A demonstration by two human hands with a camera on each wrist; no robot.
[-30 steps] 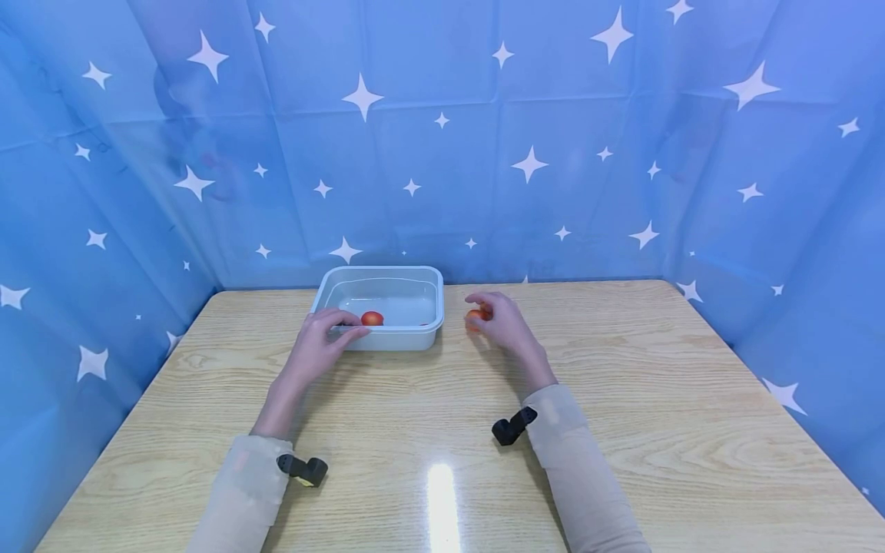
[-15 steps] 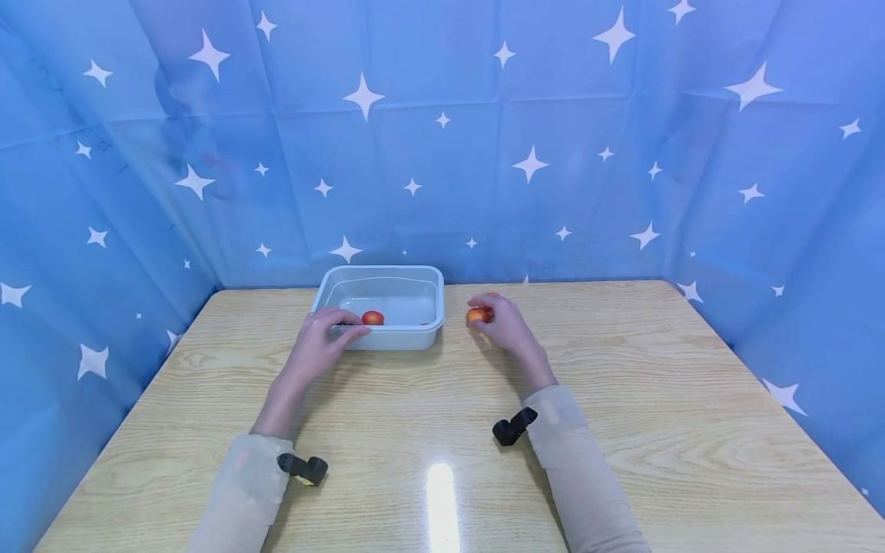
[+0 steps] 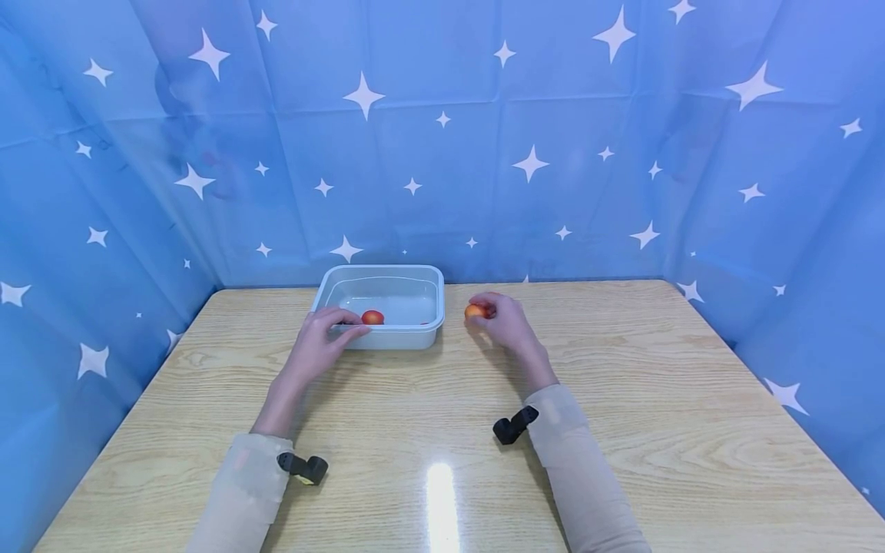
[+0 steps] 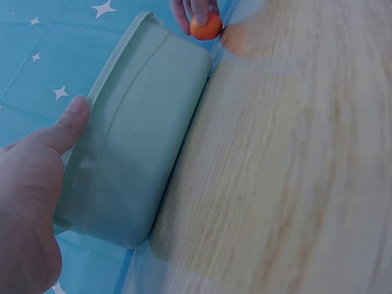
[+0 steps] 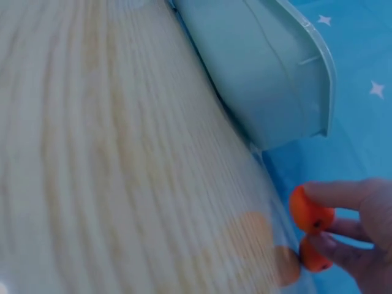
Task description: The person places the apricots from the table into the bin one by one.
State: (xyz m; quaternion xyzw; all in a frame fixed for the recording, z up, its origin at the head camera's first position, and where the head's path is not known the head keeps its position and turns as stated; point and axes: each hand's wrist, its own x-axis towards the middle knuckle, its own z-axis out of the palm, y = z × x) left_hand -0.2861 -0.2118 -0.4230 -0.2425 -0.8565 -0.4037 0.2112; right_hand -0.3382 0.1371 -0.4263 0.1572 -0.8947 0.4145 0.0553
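Observation:
A pale blue plastic box (image 3: 397, 339) stands at the back of the table. My left hand (image 3: 323, 338) holds its near-left rim, with the thumb (image 4: 75, 116) outside the wall and the fingers partly hidden over the edge. One red round fruit (image 3: 372, 317) lies in the box; a red speck shows by the front rim. To the box's right, my right hand (image 3: 503, 319) pinches a small orange-red round fruit (image 5: 310, 210) with a dark spot. In the right wrist view, a gap separates it from its reflection. A second similar fruit (image 5: 316, 253) sits beside it, partly behind a finger.
The wooden table (image 3: 387, 430) is glossy, with a bright light reflection near the front. A blue curtain (image 3: 442, 153) with white stars hangs behind and on both sides. Black wrist cameras (image 3: 515, 426) sit at both sleeves.
My right hand's fingers have closed in around the orange-red fruit, which has shifted slightly. My left hand and the box have stayed in place.

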